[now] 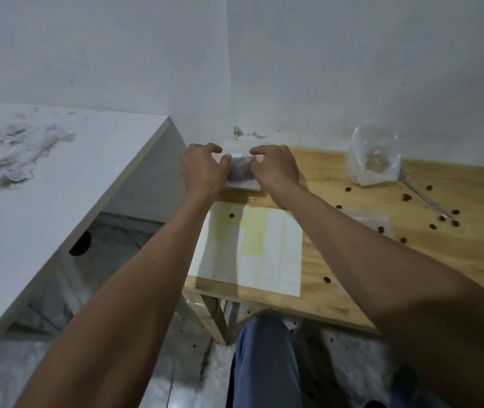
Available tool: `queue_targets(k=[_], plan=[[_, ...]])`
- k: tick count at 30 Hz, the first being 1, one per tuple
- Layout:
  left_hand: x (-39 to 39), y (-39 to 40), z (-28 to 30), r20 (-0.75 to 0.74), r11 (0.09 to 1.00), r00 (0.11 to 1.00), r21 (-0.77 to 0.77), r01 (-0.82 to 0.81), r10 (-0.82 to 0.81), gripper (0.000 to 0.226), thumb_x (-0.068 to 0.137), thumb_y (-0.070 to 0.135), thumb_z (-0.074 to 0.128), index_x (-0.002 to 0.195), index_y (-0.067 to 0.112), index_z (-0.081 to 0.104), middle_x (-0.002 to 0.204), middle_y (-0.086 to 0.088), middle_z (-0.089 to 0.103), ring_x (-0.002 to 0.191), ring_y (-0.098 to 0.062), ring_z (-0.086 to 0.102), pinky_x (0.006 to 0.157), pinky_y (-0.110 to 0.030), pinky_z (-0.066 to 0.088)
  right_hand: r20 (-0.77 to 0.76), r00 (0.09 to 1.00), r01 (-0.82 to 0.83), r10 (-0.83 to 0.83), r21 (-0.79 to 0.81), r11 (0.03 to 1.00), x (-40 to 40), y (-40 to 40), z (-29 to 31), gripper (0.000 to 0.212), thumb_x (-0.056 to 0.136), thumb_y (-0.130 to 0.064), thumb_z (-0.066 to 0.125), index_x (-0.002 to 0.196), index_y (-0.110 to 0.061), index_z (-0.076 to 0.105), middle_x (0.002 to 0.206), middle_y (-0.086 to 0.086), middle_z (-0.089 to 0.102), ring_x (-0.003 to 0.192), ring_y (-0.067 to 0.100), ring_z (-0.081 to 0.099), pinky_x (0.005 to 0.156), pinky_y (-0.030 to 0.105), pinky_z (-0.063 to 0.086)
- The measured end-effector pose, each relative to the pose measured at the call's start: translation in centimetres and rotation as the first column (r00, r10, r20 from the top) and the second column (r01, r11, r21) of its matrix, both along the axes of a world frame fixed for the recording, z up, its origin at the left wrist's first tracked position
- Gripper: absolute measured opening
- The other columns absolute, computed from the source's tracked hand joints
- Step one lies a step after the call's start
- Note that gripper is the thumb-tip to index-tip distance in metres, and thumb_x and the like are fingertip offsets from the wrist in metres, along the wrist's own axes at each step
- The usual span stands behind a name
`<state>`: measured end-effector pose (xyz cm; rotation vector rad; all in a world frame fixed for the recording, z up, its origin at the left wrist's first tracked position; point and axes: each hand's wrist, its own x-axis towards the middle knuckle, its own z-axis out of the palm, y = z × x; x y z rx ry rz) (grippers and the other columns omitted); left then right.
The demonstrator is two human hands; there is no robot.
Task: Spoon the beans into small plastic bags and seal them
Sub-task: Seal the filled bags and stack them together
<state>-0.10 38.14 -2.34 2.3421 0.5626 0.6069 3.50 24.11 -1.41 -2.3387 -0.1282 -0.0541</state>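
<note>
A small clear plastic bag (240,171) with dark beans inside sits at the far left corner of the wooden table (338,184). My left hand (202,169) grips its left side and my right hand (276,167) grips its right side, fingertips pinched along the top edge near a white strip. A larger clear bag (374,160) holding a few beans stands at the back right. A metal spoon (424,195) lies beside it. Several loose beans (405,197) are scattered over the tabletop. Much of the small bag is hidden by my fingers.
A yellow and white label sheet (249,248) lies at the near left of the wooden table. A flat empty bag (367,219) rests right of it. A white table (43,187) stands to the left across a gap. White walls close the back. My knee (264,357) is below.
</note>
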Motion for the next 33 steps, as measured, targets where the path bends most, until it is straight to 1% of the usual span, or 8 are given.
queue_targets(k=[6, 9, 13, 20, 24, 27, 30, 33], plan=[[-2.0, -6.2, 2.2, -0.038, 0.984, 0.992, 0.123, 0.128, -0.124, 0.025, 0.091, 0.036, 0.066, 0.108, 0.021, 0.077, 0.124, -0.012, 0.063, 0.122, -0.036, 0.05, 0.099, -0.044, 0.044, 0.021, 0.996, 0.09, -0.09, 0.019, 0.996, -1.8, -6.3, 2.7, 0.024, 0.09, -0.029, 0.068, 0.114, -0.029, 0.073, 0.116, 0.0, 0.071, 0.104, 0.023, 0.068, 0.084, 0.032, 0.056], [-3.3, -10.5, 3.0, -0.116, 0.961, 0.964, 0.115, 0.251, -0.238, 0.022, 0.091, 0.038, 0.067, 0.102, 0.022, 0.076, 0.111, -0.011, 0.072, 0.111, -0.031, 0.06, 0.095, -0.04, 0.048, 0.016, 0.986, 0.167, -0.167, -0.025, 0.986, -3.8, -10.7, 3.7, 0.016, 0.091, -0.025, 0.068, 0.106, -0.023, 0.074, 0.109, 0.0, 0.072, 0.094, 0.025, 0.07, 0.076, 0.033, 0.057], [-5.6, -15.8, 3.6, -0.276, 0.912, 0.88, 0.028, 0.409, -0.386, 0.02, 0.09, 0.033, 0.071, 0.1, 0.016, 0.071, 0.107, -0.009, 0.073, 0.098, -0.026, 0.066, 0.083, -0.035, 0.053, -0.043, 0.97, 0.231, -0.241, -0.163, 0.959, -7.0, -16.1, 4.1, 0.013, 0.09, -0.02, 0.063, 0.084, -0.011, 0.069, 0.077, 0.006, 0.065, 0.072, 0.028, 0.064, 0.054, 0.027, 0.042], [-9.5, -20.4, 1.5, -0.416, 0.91, 0.819, -0.056, 0.411, -0.395, 0.036, 0.084, 0.033, 0.08, 0.102, 0.009, 0.06, 0.098, -0.007, 0.064, 0.083, -0.023, 0.058, 0.062, -0.03, 0.044, -0.241, 0.935, 0.182, -0.26, -0.303, 0.936, -12.7, -21.5, 2.8, 0.019, 0.086, -0.019, 0.072, 0.097, -0.007, 0.063, 0.092, 0.009, 0.062, 0.075, 0.024, 0.059, 0.051, 0.028, 0.039], [-10.1, -21.9, 0.7, -0.37, 0.916, 0.838, -0.164, 0.365, -0.4, 0.019, 0.085, 0.015, 0.072, 0.1, 0.005, 0.065, 0.097, -0.012, 0.068, 0.088, -0.027, 0.064, 0.071, -0.038, 0.055, -0.233, 0.927, 0.24, -0.294, -0.233, 0.942, -13.3, -21.2, 1.6, 0.019, 0.085, -0.018, 0.074, 0.088, -0.006, 0.059, 0.086, 0.01, 0.06, 0.076, 0.027, 0.06, 0.048, 0.028, 0.038], [-9.8, -22.6, 0.3, -0.307, 0.911, 0.875, -0.298, 0.286, -0.375, 0.011, 0.086, 0.01, 0.065, 0.095, 0.003, 0.066, 0.092, -0.013, 0.068, 0.088, -0.03, 0.065, 0.067, -0.036, 0.051, -0.244, 0.907, 0.333, -0.344, -0.086, 0.939, -13.1, -20.9, 1.3, 0.014, 0.081, -0.015, 0.075, 0.085, -0.006, 0.066, 0.084, 0.011, 0.067, 0.072, 0.027, 0.064, 0.048, 0.027, 0.042], [-9.2, -22.7, -0.1, -0.156, 0.853, 0.929, -0.468, 0.231, -0.337, 0.01, 0.09, 0.008, 0.055, 0.081, 0.011, 0.057, 0.084, -0.011, 0.063, 0.084, -0.032, 0.064, 0.065, -0.04, 0.052, -0.217, 0.896, 0.391, -0.388, -0.027, 0.92, -12.6, -21.0, 1.3, 0.008, 0.079, -0.018, 0.073, 0.082, -0.011, 0.071, 0.082, 0.007, 0.07, 0.076, 0.028, 0.066, 0.058, 0.029, 0.051], [-9.0, -21.7, 0.5, -0.043, 0.782, 0.951, -0.581, 0.225, -0.305, 0.015, 0.085, 0.002, 0.064, 0.08, 0.014, 0.056, 0.081, -0.013, 0.064, 0.076, -0.03, 0.063, 0.055, -0.036, 0.05, -0.175, 0.931, 0.355, -0.32, 0.234, 0.905, -12.1, -21.1, 1.8, 0.012, 0.084, -0.006, 0.069, 0.082, -0.018, 0.071, 0.092, 0.0, 0.07, 0.085, 0.021, 0.064, 0.062, 0.026, 0.049]])
